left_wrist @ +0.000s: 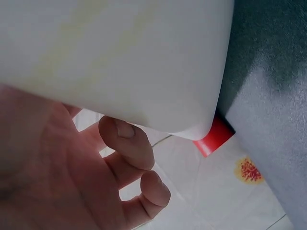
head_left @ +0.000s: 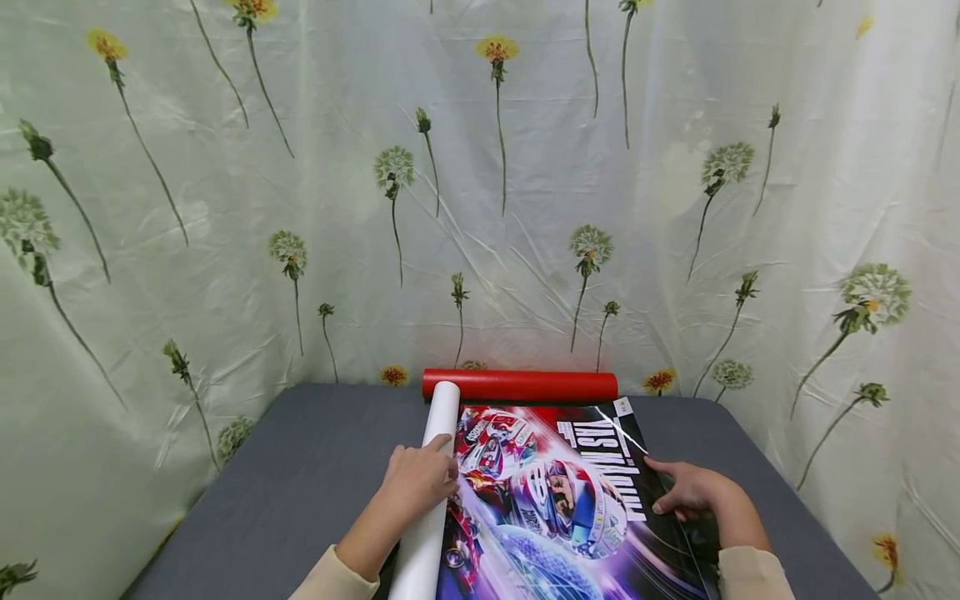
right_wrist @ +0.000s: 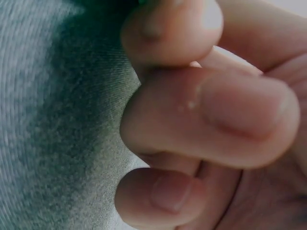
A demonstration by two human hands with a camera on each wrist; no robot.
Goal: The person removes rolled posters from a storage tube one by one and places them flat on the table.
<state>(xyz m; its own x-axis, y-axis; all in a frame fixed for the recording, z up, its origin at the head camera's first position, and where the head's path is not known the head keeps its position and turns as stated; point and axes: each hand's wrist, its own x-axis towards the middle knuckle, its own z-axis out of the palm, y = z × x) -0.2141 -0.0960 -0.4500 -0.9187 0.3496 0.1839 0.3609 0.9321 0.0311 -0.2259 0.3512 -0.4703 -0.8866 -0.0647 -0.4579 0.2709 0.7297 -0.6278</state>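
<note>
A glossy poster printed with a racing driver in a helmet lies partly unrolled on the grey table. Its left side is still a white roll, whose pale back fills much of the left wrist view. My left hand holds that roll around its middle, with bent fingers beside it. At the poster's dark right edge, my right hand pinches the sheet with the thumb on top. Curled fingers fill the right wrist view, and the sheet is hardly visible there.
A red tube lies crosswise at the back of the grey table, behind the poster's top edge. A pale curtain with printed dandelions hangs behind and on both sides.
</note>
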